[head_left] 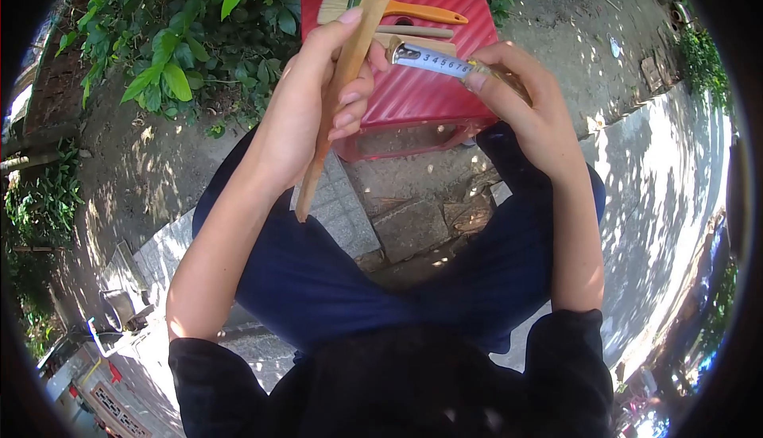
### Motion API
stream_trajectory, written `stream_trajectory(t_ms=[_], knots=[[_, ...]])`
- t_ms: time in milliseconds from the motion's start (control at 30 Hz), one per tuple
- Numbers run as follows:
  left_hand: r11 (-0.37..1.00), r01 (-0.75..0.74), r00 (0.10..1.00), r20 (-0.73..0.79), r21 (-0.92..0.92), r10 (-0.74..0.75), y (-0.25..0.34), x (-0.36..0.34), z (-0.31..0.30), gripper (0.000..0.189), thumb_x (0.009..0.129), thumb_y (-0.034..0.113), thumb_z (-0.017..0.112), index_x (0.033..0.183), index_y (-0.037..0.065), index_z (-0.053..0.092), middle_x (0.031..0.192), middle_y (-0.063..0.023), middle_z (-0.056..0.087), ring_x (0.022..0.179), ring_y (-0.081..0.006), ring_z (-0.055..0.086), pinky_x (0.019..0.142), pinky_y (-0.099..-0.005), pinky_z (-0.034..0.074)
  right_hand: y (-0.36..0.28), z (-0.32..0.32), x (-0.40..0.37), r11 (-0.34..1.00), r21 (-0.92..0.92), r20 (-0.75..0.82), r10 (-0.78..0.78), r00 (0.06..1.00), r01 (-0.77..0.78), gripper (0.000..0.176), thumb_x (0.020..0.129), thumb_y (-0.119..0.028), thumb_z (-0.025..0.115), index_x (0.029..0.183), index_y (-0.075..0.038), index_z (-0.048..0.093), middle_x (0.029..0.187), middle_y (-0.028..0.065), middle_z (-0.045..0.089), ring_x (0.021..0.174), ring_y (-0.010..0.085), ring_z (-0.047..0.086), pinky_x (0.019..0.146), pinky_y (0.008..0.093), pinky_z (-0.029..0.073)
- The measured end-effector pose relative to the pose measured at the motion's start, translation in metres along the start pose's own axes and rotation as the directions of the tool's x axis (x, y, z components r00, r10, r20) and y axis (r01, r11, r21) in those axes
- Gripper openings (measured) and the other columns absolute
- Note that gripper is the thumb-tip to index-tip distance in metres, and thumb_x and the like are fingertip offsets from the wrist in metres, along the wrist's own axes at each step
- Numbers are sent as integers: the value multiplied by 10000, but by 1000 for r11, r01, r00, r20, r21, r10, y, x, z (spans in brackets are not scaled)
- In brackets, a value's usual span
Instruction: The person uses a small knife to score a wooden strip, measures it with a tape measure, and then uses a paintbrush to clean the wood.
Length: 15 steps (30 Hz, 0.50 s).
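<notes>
My left hand (306,92) is closed around a long flat wooden strip (362,40), which runs from the top of the view down to above my left thigh. In my right hand (517,92) is a tape measure, its blade (435,61) pulled out a short way toward the left. Numbers from about 3 to 8 show on the blade. The blade's hooked end lies right by my left fingertips, beside the strip. My right fingers hide most of the tape measure's case.
A red plastic stool (405,108) stands in front of me. On it lie a paintbrush (425,13) with an orange handle and thin wooden sticks (417,32). Leafy plants (175,48) grow at the upper left. Paving slabs (338,207) lie between my knees.
</notes>
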State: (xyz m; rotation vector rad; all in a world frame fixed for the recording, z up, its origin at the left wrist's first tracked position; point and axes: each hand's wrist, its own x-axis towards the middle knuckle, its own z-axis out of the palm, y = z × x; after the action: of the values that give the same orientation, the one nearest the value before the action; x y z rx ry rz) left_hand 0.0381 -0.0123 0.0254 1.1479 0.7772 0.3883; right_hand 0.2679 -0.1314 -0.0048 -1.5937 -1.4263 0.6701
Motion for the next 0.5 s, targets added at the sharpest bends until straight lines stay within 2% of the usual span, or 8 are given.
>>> stream_trajectory(t_ms=[33, 133, 233, 367, 500], knots=[[1000, -6, 1000, 28, -1, 6, -1, 0, -1, 591, 1041, 636, 350, 956, 83, 541, 659, 61, 321, 548, -64, 313, 525, -228, 285, 5, 1, 0, 999, -4, -20, -40, 999, 40, 310, 963, -266, 701, 1074, 23, 695, 888, 54, 619, 692, 122, 644, 482, 289, 545], [1000, -1, 998, 64, -10, 2, -2, 1, 1, 625, 1040, 667, 336, 932, 85, 538, 649, 57, 333, 538, -67, 308, 525, -228, 287, -19, 2, -1, 972, 153, 11, 179, 984, -179, 302, 969, -288, 689, 1051, 1, 709, 816, 31, 608, 673, 93, 606, 496, 278, 521], [1000, 12, 999, 41, 13, -12, -3, 2, 5, 636, 1041, 677, 331, 900, 91, 532, 644, 52, 352, 536, -68, 310, 529, -228, 293, -27, -1, 1, 946, 149, 77, 278, 958, -286, 285, 970, -291, 679, 1030, -15, 720, 787, 15, 608, 657, 79, 588, 503, 261, 507], [993, -33, 999, 6, 113, 33, -7, 6, 8, 609, 1049, 656, 382, 833, 105, 521, 621, 48, 369, 523, -66, 329, 520, -228, 296, -28, 3, 0, 953, 138, 94, 260, 961, -271, 275, 975, -290, 666, 1010, -23, 721, 741, -9, 589, 633, 73, 578, 517, 251, 492], [990, -35, 998, -38, 138, 40, -2, 3, 8, 579, 1054, 616, 451, 776, 112, 514, 579, 52, 359, 485, -60, 328, 483, -225, 287, -23, 4, -1, 953, 154, 123, 242, 962, -260, 296, 981, -318, 661, 987, -27, 716, 719, -18, 571, 610, 73, 565, 533, 251, 482]])
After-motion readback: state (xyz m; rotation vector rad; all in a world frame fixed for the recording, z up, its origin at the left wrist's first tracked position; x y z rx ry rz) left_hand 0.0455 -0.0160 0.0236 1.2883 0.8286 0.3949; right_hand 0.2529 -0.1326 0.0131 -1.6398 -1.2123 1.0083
